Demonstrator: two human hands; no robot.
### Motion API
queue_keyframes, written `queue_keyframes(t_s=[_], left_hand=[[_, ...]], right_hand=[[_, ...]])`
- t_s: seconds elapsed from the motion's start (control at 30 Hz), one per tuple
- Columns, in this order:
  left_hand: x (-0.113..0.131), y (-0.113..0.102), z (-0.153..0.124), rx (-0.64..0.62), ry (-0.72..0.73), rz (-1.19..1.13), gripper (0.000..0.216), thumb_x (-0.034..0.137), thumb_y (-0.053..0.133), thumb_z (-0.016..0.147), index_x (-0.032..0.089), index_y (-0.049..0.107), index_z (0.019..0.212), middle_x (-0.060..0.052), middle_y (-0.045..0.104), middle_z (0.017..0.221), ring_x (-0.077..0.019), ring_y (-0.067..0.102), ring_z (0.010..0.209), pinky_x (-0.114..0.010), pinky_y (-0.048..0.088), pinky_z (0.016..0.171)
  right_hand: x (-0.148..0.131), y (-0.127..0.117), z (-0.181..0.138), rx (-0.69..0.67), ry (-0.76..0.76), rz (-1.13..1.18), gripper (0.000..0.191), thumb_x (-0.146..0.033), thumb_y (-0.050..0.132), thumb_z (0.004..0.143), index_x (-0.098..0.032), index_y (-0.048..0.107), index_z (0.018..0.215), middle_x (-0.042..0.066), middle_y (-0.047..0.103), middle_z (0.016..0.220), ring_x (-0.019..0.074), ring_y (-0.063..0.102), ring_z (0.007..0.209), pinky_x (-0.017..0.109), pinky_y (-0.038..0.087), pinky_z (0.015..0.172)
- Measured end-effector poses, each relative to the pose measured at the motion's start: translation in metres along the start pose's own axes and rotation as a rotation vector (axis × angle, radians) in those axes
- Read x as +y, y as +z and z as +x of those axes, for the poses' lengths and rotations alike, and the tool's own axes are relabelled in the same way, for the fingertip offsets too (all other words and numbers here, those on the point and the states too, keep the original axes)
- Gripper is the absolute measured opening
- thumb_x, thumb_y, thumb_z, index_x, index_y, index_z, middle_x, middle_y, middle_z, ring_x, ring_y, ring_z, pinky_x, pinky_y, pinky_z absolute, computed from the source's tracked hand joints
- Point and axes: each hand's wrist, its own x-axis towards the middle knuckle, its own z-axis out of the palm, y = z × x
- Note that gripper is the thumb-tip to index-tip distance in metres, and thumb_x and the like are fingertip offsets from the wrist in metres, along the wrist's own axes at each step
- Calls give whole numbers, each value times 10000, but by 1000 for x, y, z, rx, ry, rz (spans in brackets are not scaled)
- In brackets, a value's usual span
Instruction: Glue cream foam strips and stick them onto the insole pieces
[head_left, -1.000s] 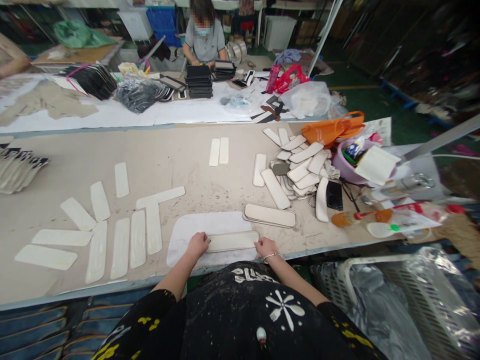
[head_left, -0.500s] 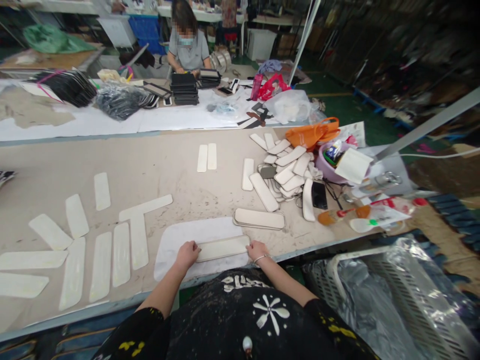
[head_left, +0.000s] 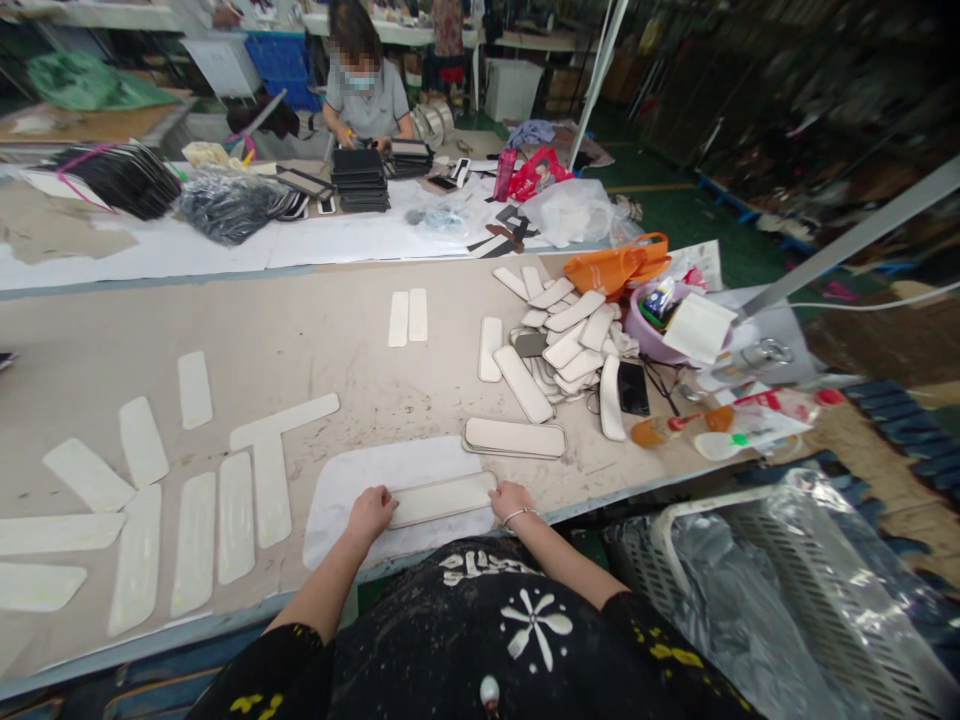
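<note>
A long off-white strip with rounded corners and a darker edge (head_left: 442, 500) lies over a white paper sheet (head_left: 337, 500) at the table's near edge. My left hand (head_left: 372, 512) pinches its left end between thumb and fingers. At the opposite end, my right hand (head_left: 513, 500), with a bracelet at the wrist, grips the strip in the same way. Just beyond the strip is a small stack of similar edged strips (head_left: 514, 438). To the left, several plain white strips (head_left: 196, 545) are spread flat over the table.
A heap of edged strips (head_left: 574, 335) lies at the right, by a phone (head_left: 634, 388), a purple basin (head_left: 645, 335) and an orange bag (head_left: 619, 268). Bottles (head_left: 656, 430) stand near the right edge. A plastic crate (head_left: 757, 590) is below. Across the table, a co-worker (head_left: 367, 95) handles dark pieces.
The whole view has shifted slightly, so things sit a little further left. Both hands keep their hold on the strip's ends. The co-worker's hand has moved a little.
</note>
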Motion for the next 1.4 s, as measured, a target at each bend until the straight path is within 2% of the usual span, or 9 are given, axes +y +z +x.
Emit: queue_keyframes(t_s=[0.47, 0.53, 0.63, 0.77, 1.07, 1.13, 1.23, 1.3, 1.4], left_hand=[[2, -4, -1, -2, -17, 7, 128, 269, 506, 788, 171, 562, 726, -66, 634, 806, -180, 589, 806, -253, 393, 705], [2, -3, -1, -5, -17, 5, 126, 264, 502, 788, 171, 561, 726, -65, 634, 802, -179, 588, 803, -253, 391, 704], [2, -3, 0, -10, -17, 5, 127, 262, 500, 790, 171, 558, 722, -66, 634, 799, -180, 588, 798, -254, 386, 692], [2, -4, 1, -15, -20, 5, 128, 272, 511, 779, 174, 548, 706, -61, 632, 777, -183, 591, 780, -255, 378, 664], [3, -1, -3, 30, -25, -56, 123, 255, 514, 768, 166, 552, 691, -64, 622, 764, -189, 592, 796, -271, 403, 699], [0, 3, -7, 69, -44, -78, 129, 262, 509, 772, 150, 572, 785, -75, 622, 819, -190, 591, 838, -276, 423, 735], [-8, 13, -19, 206, -78, -192, 363, 352, 527, 771, 111, 525, 1043, -91, 602, 914, -192, 599, 831, -311, 474, 750], [-14, 19, -29, 355, 7, -250, 450, 403, 523, 781, 116, 488, 1125, -108, 582, 985, -213, 601, 873, -367, 498, 789], [-13, 21, -44, 517, 302, -204, 394, 353, 472, 839, 161, 482, 1183, -138, 538, 1166, -253, 518, 1121, -435, 449, 942]], right_hand=[[6, -9, -11, 47, -22, -115, 409, -472, 431, 872, -144, 667, 933, 165, 671, 962, 278, 614, 940, 365, 453, 813], [5, -9, -20, 113, -133, -127, 391, -456, 425, 885, -148, 623, 1023, 162, 639, 1034, 272, 585, 986, 373, 441, 855], [-4, 4, -26, 236, -516, -127, 416, -397, 445, 894, -136, 514, 1211, 168, 535, 1237, 259, 468, 1167, 376, 354, 1001], [-17, 28, -17, 181, -891, -173, 646, -446, 504, 858, -130, 317, 1390, 145, 282, 1467, 254, 202, 1362, 426, 162, 1117], [17, 27, -2, 134, -678, -255, 770, -538, 482, 839, -138, 205, 1436, 104, 79, 1520, 255, 51, 1395, 431, 70, 1128], [19, 27, -1, 123, -678, -268, 777, -548, 469, 840, -136, 195, 1439, 106, 59, 1521, 256, 43, 1395, 431, 72, 1127], [18, 29, 1, 92, -686, -294, 783, -568, 447, 841, -136, 187, 1441, 113, 54, 1519, 266, 45, 1394, 443, 77, 1124], [19, 30, 2, 91, -693, -309, 785, -578, 431, 843, -136, 182, 1442, 116, 58, 1518, 268, 43, 1394, 447, 81, 1122], [20, 32, 3, 121, -701, -324, 777, -583, 406, 852, -137, 174, 1444, 113, 53, 1519, 266, 32, 1395, 444, 85, 1122]])
